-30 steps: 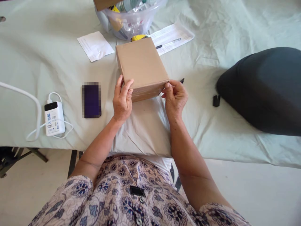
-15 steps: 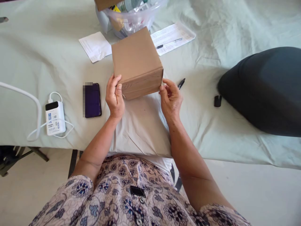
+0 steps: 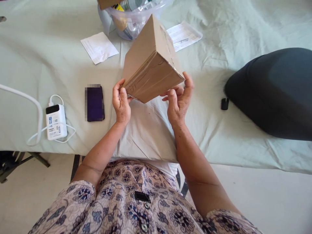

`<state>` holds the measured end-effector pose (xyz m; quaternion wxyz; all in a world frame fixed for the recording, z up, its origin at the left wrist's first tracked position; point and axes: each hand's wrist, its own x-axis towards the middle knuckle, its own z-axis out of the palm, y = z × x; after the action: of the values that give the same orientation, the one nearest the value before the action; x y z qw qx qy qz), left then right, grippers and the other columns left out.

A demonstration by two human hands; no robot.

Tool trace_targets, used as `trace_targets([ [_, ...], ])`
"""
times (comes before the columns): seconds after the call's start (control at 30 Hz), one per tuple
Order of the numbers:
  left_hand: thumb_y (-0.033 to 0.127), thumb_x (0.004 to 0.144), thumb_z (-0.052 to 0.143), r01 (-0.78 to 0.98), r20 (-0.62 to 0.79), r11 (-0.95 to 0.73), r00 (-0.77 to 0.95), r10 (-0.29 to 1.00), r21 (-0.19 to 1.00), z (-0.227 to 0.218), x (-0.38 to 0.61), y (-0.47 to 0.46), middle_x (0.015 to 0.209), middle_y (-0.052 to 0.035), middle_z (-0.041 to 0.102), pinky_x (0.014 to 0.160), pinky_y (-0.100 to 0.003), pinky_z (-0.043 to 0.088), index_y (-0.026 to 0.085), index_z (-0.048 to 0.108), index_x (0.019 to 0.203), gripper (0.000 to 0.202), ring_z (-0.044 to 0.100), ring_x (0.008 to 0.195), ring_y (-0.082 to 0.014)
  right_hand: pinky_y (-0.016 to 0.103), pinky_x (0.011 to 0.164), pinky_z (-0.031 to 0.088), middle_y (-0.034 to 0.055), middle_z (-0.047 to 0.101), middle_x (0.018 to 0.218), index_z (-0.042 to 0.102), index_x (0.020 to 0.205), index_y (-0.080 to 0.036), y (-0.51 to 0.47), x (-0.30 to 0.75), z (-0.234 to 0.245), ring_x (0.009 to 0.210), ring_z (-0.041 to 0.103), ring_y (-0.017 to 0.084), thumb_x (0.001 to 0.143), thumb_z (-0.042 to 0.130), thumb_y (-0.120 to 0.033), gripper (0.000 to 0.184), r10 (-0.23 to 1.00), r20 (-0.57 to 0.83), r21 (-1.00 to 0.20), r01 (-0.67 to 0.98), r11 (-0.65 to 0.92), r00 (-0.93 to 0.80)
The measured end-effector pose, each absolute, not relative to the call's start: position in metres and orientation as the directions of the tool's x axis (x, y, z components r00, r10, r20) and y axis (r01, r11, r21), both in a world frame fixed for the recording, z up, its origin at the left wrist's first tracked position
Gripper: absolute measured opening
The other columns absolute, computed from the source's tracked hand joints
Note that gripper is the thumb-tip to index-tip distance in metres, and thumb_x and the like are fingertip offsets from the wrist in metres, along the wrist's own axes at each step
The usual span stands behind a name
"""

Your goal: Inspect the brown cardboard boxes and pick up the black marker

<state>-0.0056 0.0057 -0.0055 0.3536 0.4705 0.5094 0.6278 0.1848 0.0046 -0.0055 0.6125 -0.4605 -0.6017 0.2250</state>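
Observation:
A brown cardboard box [image 3: 148, 61] is held up above the cloth-covered table [image 3: 48, 65], tilted so one taped edge points at me. My left hand [image 3: 121, 104] pinches its lower left corner with thumb and fingers. My right hand [image 3: 179, 99] supports the box from below and at its right corner, fingers curled up against the cardboard. Clear tape runs along the near face of the box.
A dark phone [image 3: 94, 103] and a white power bank [image 3: 56, 121] with white cables lie at the left. A clear plastic bowl [image 3: 131, 19] of items stands behind the box, with paper sheets [image 3: 98, 47] and a pen [image 3: 181, 41] beside it. A black cushion [image 3: 273, 91] and small black cap [image 3: 224, 103] are at right.
The box has been lifted off the table and turned, its far end raised and one corner edge now facing me. Both hands shifted under its near end.

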Motion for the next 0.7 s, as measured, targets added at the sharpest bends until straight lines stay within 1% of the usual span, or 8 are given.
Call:
trace_targets([
  [0.07, 0.083, 0.094, 0.043, -0.007, 0.192, -0.202, -0.280, 0.941, 0.979, -0.009, -0.002, 0.004, 0.147, -0.0110, 0.055, 0.083, -0.033, 0.064, 0.033, 0.052, 0.139, 0.068, 0.058, 0.135, -0.0274, 0.029, 0.061, 0.060, 0.0020, 0.070, 0.098, 0.031, 0.159, -0.038, 0.004, 0.183, -0.004, 0.074, 0.070, 0.017, 0.105, 0.045, -0.067, 0.063, 0.834, 0.527, -0.837, 0.270, 0.476, 0.165],
  [0.13, 0.083, 0.094, 0.044, -0.054, 0.147, -0.166, -0.256, 0.956, 0.985, -0.012, 0.000, 0.004, 0.146, -0.0118, 0.055, 0.085, -0.035, 0.065, 0.033, 0.051, 0.137, 0.067, 0.059, 0.134, -0.0276, 0.030, 0.060, 0.060, 0.0020, 0.069, 0.100, 0.028, 0.161, -0.039, 0.005, 0.184, -0.006, 0.072, 0.069, 0.016, 0.104, 0.045, -0.068, 0.066, 0.832, 0.531, -0.829, 0.304, 0.469, 0.162],
  [0.23, 0.081, 0.094, 0.048, -0.139, 0.081, -0.114, -0.224, 0.971, 0.984, -0.017, 0.002, 0.006, 0.142, -0.0127, 0.056, 0.088, -0.039, 0.064, 0.031, 0.049, 0.130, 0.062, 0.061, 0.130, -0.0262, 0.031, 0.060, 0.059, 0.0035, 0.070, 0.108, 0.026, 0.162, -0.040, 0.008, 0.185, -0.014, 0.069, 0.066, 0.015, 0.102, 0.050, -0.068, 0.071, 0.831, 0.531, -0.816, 0.361, 0.451, 0.162],
  [0.33, 0.077, 0.093, 0.057, -0.198, 0.026, -0.063, -0.180, 0.983, 0.978, -0.019, 0.004, 0.007, 0.138, -0.0120, 0.059, 0.092, -0.040, 0.062, 0.031, 0.043, 0.130, 0.060, 0.064, 0.125, -0.0231, 0.029, 0.060, 0.059, 0.0058, 0.069, 0.120, 0.029, 0.162, -0.039, 0.009, 0.184, -0.021, 0.067, 0.062, 0.013, 0.101, 0.056, -0.064, 0.072, 0.837, 0.524, -0.812, 0.388, 0.435, 0.158],
  [0.4, 0.075, 0.091, 0.063, -0.218, -0.010, -0.024, -0.155, 0.988, 0.976, -0.020, 0.004, 0.007, 0.136, -0.0109, 0.060, 0.093, -0.041, 0.062, 0.032, 0.040, 0.131, 0.063, 0.066, 0.122, -0.0222, 0.029, 0.060, 0.059, 0.0068, 0.069, 0.122, 0.036, 0.160, -0.035, 0.008, 0.182, -0.023, 0.067, 0.060, 0.013, 0.101, 0.059, -0.059, 0.068, 0.844, 0.517, -0.807, 0.408, 0.426, 0.142],
  [0.53, 0.075, 0.088, 0.067, -0.303, -0.080, 0.044, -0.110, 0.991, 0.952, -0.023, -0.001, 0.010, 0.130, -0.0080, 0.065, 0.093, -0.043, 0.064, 0.032, 0.042, 0.130, 0.065, 0.071, 0.114, -0.0232, 0.027, 0.057, 0.057, 0.0032, 0.070, 0.108, 0.054, 0.147, -0.031, 0.008, 0.179, -0.027, 0.069, 0.059, 0.013, 0.096, 0.065, -0.049, 0.055, 0.883, 0.465, -0.813, 0.428, 0.395, 0.069],
  [0.6, 0.074, 0.087, 0.068, -0.327, -0.100, 0.060, -0.110, 0.989, 0.943, -0.024, -0.005, 0.012, 0.130, -0.0074, 0.066, 0.094, -0.042, 0.064, 0.032, 0.043, 0.129, 0.065, 0.073, 0.112, -0.0233, 0.027, 0.058, 0.056, 0.0009, 0.070, 0.100, 0.055, 0.146, -0.032, 0.008, 0.178, -0.029, 0.068, 0.058, 0.013, 0.094, 0.066, -0.046, 0.055, 0.896, 0.442, -0.817, 0.433, 0.381, 0.044],
  [0.7, 0.073, 0.086, 0.071, -0.353, -0.101, 0.057, -0.109, 0.989, 0.934, -0.024, -0.007, 0.013, 0.130, -0.0076, 0.066, 0.094, -0.042, 0.064, 0.031, 0.043, 0.127, 0.065, 0.073, 0.110, -0.0229, 0.029, 0.062, 0.057, -0.0011, 0.067, 0.089, 0.053, 0.150, -0.031, 0.007, 0.176, -0.029, 0.064, 0.055, 0.013, 0.093, 0.065, -0.043, 0.059, 0.897, 0.440, -0.817, 0.433, 0.382, 0.039],
])
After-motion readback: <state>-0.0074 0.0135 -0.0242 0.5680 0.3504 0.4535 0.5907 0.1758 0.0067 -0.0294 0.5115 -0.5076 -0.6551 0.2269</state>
